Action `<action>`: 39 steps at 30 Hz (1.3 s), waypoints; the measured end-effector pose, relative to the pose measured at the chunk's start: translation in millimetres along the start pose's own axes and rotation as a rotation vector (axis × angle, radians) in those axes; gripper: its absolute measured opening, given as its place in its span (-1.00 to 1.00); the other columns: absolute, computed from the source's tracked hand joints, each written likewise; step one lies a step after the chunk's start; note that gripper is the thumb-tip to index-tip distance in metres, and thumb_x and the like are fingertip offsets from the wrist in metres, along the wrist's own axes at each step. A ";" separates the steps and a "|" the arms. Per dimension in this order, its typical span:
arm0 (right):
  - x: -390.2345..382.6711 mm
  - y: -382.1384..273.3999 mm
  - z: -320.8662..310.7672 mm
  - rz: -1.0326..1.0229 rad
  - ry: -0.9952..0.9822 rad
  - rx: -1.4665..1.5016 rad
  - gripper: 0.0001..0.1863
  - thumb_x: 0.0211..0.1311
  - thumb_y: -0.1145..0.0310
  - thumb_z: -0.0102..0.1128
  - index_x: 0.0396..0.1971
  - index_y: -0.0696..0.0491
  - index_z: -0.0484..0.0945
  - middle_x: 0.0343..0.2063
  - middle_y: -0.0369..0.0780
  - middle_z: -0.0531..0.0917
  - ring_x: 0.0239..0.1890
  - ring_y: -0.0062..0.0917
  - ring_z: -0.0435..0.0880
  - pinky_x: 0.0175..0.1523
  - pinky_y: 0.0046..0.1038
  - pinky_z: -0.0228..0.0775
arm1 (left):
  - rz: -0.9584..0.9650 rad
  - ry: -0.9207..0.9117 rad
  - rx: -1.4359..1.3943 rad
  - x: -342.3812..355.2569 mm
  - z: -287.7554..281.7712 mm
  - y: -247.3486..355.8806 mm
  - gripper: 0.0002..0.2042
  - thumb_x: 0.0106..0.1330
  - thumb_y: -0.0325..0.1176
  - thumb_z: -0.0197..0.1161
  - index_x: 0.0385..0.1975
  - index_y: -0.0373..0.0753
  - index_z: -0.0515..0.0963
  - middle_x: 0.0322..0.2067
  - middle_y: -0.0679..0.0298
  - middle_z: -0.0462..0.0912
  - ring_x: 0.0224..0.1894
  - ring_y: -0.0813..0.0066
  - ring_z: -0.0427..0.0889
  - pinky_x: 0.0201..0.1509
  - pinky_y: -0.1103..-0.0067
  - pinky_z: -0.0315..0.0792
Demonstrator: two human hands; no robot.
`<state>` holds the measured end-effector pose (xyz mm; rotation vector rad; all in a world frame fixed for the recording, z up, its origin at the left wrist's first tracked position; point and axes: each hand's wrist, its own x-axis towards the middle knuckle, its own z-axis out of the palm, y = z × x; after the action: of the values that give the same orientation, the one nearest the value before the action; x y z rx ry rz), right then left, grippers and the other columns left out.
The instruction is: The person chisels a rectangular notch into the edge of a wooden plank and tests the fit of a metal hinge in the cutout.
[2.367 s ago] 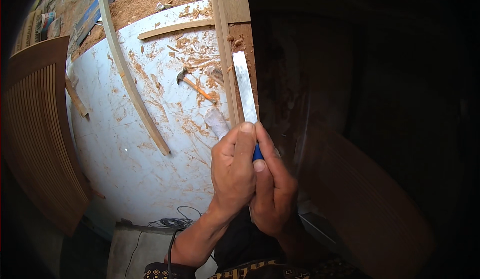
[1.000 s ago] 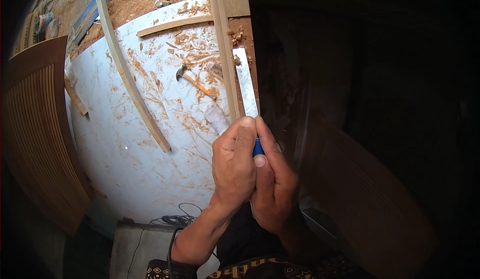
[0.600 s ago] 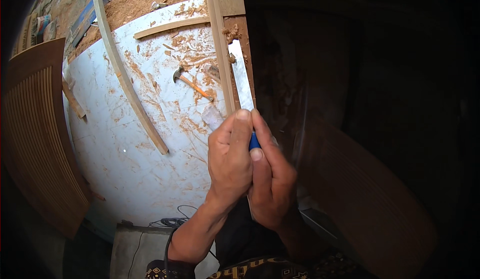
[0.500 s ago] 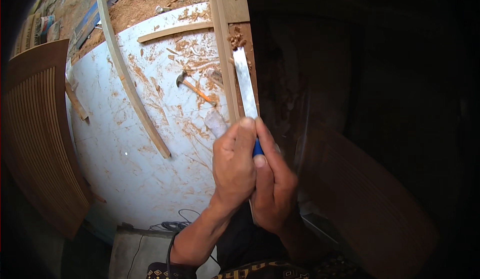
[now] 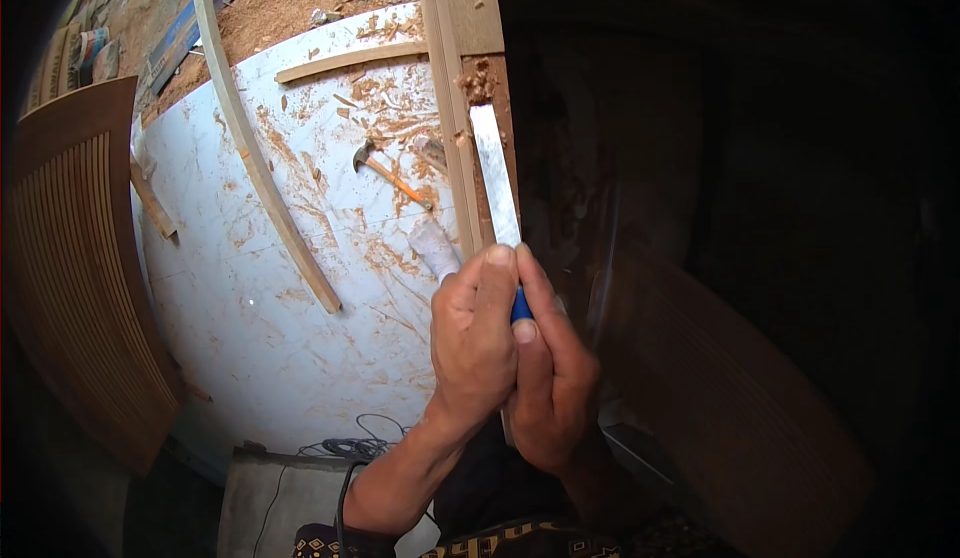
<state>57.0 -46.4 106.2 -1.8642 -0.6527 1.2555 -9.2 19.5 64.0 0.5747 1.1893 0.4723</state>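
Observation:
My left hand (image 5: pixel 475 333) and my right hand (image 5: pixel 555 388) are closed together on the blue handle of a chisel (image 5: pixel 495 178), left thumb where blade and handle meet. Its broad steel blade lies along a reddish-brown recessed strip in an upright-running pale wooden board (image 5: pixel 440 78). Just beyond the blade's tip sits a small heap of curled shavings (image 5: pixel 478 83). An orange-handled claw hammer (image 5: pixel 395 183) lies on the shaving-strewn white marble floor (image 5: pixel 250 348) left of the board, near a pale crumpled item (image 5: pixel 432 248).
A long batten (image 5: pixel 250 158) and a shorter one (image 5: pixel 350 58) lie on the floor. A dark slatted door panel (image 5: pixel 70 248) is at left, a coiled black cable (image 5: pixel 350 446) near me. Sawdust and scraps (image 5: pixel 290 8) cover the far ground. The right side is in deep shadow.
The chisel and both hands slid forward, then have drawn back slightly toward me in the last half second. More shavings have gathered beyond the tip. Both hands keep the same grip.

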 end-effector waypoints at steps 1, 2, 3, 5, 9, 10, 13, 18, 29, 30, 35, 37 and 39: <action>0.9 -0.4 1.4 0.005 -0.005 -0.002 -0.47 0.63 0.42 -0.23 0.43 0.43 0.25 0.40 0.19 0.41 0.49 -0.19 0.37 0.56 -0.28 0.14 | 0.003 0.003 0.018 -2.5 -2.3 -2.8 -0.60 0.68 -0.14 -0.03 -0.43 -0.22 0.49 -0.56 0.50 0.42 -0.47 0.78 0.31 -0.42 0.65 0.24; 3.6 -2.7 3.0 0.011 -0.009 -0.005 -0.47 0.63 0.42 -0.23 0.43 0.43 0.25 0.40 0.19 0.41 0.49 -0.19 0.37 0.56 -0.28 0.14 | 0.005 0.005 0.035 -4.2 -4.4 -5.5 -0.60 0.68 -0.14 -0.03 -0.42 -0.22 0.49 -0.55 0.50 0.43 -0.47 0.78 0.32 -0.41 0.65 0.25; 4.7 -2.7 4.5 0.017 -0.014 -0.007 -0.47 0.63 0.42 -0.24 0.43 0.43 0.25 0.40 0.20 0.41 0.49 -0.18 0.37 0.56 -0.27 0.14 | -0.001 0.000 0.013 -3.0 -6.0 -6.7 -0.60 0.68 -0.14 -0.04 -0.42 -0.22 0.50 -0.55 0.49 0.44 -0.46 0.78 0.33 -0.41 0.65 0.25; 4.3 1.7 4.7 -0.003 0.004 0.000 -0.47 0.63 0.41 -0.24 0.43 0.43 0.25 0.40 0.20 0.41 0.49 -0.18 0.37 0.56 -0.27 0.14 | 0.004 -0.022 -0.039 1.7 -4.6 -2.9 -0.60 0.69 -0.15 -0.04 -0.41 -0.23 0.51 -0.54 0.48 0.45 -0.45 0.78 0.34 -0.40 0.66 0.27; 3.6 7.2 2.8 -0.046 -0.002 -0.034 -0.46 0.64 0.40 -0.24 0.44 0.42 0.25 0.40 0.20 0.40 0.49 -0.19 0.37 0.55 -0.28 0.15 | 0.017 -0.008 -0.029 -0.3 -1.1 -1.9 -0.60 0.69 -0.16 -0.05 -0.40 -0.23 0.51 -0.54 0.48 0.47 -0.45 0.78 0.35 -0.39 0.66 0.28; 4.9 6.8 3.2 -0.036 0.003 -0.019 -0.46 0.63 0.40 -0.24 0.44 0.42 0.25 0.40 0.20 0.40 0.49 -0.18 0.37 0.56 -0.28 0.14 | 0.028 -0.015 -0.027 5.9 -0.3 3.6 -0.60 0.69 -0.16 -0.05 -0.41 -0.23 0.51 -0.53 0.48 0.47 -0.45 0.78 0.35 -0.39 0.66 0.28; 9.0 5.5 4.2 -0.031 0.011 0.009 -0.46 0.62 0.40 -0.25 0.44 0.42 0.25 0.40 0.20 0.40 0.49 -0.18 0.36 0.56 -0.28 0.14 | 0.009 -0.010 -0.010 2.3 -1.3 -3.0 -0.60 0.69 -0.15 -0.05 -0.41 -0.23 0.50 -0.53 0.48 0.46 -0.46 0.78 0.34 -0.40 0.66 0.28; 15.9 -3.4 5.3 0.012 0.010 0.058 -0.46 0.61 0.43 -0.24 0.43 0.42 0.26 0.40 0.20 0.41 0.50 -0.18 0.36 0.56 -0.28 0.14 | 0.023 -0.010 -0.022 6.2 -1.3 -0.1 -0.60 0.69 -0.15 -0.04 -0.43 -0.21 0.48 -0.54 0.49 0.44 -0.46 0.79 0.31 -0.41 0.66 0.25; 12.6 -1.1 0.6 -0.031 0.002 -0.021 -0.47 0.61 0.43 -0.23 0.43 0.43 0.25 0.40 0.19 0.41 0.49 -0.20 0.37 0.56 -0.29 0.15 | 0.044 0.016 0.043 5.1 1.6 3.6 -0.58 0.67 -0.13 -0.02 -0.47 -0.24 0.47 -0.59 0.49 0.42 -0.48 0.78 0.32 -0.44 0.64 0.24; 4.6 2.1 -1.5 -0.044 0.001 -0.037 -0.47 0.62 0.42 -0.23 0.43 0.43 0.25 0.40 0.19 0.41 0.49 -0.20 0.37 0.55 -0.30 0.15 | 0.009 0.009 0.003 -1.1 3.4 0.7 -0.58 0.67 -0.14 -0.02 -0.46 -0.24 0.47 -0.59 0.49 0.43 -0.48 0.77 0.32 -0.44 0.64 0.24; 8.2 -3.1 4.1 0.008 0.013 0.028 -0.47 0.62 0.42 -0.22 0.43 0.43 0.26 0.39 0.18 0.42 0.48 -0.21 0.38 0.55 -0.30 0.15 | -0.013 -0.002 0.011 -0.4 -3.4 0.1 -0.59 0.68 -0.14 -0.03 -0.44 -0.24 0.50 -0.56 0.47 0.46 -0.46 0.77 0.35 -0.41 0.64 0.27; 8.5 -1.6 5.8 -0.005 0.021 0.028 -0.47 0.61 0.42 -0.22 0.43 0.43 0.26 0.39 0.19 0.43 0.48 -0.20 0.38 0.55 -0.30 0.15 | 0.005 -0.008 0.016 -2.8 -3.8 -3.1 -0.59 0.68 -0.14 -0.03 -0.43 -0.24 0.49 -0.56 0.47 0.45 -0.46 0.77 0.34 -0.41 0.64 0.26; 11.6 -2.3 6.6 -0.009 0.018 0.030 -0.47 0.61 0.43 -0.21 0.43 0.43 0.26 0.39 0.19 0.43 0.48 -0.20 0.38 0.55 -0.30 0.15 | 0.013 -0.002 -0.035 5.7 1.7 6.5 -0.59 0.68 -0.14 -0.03 -0.45 -0.23 0.48 -0.57 0.48 0.43 -0.46 0.77 0.32 -0.41 0.63 0.25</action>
<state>55.3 -34.2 100.6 -1.8440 -0.6288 1.2350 -6.1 27.8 64.4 0.5525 1.1739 0.5027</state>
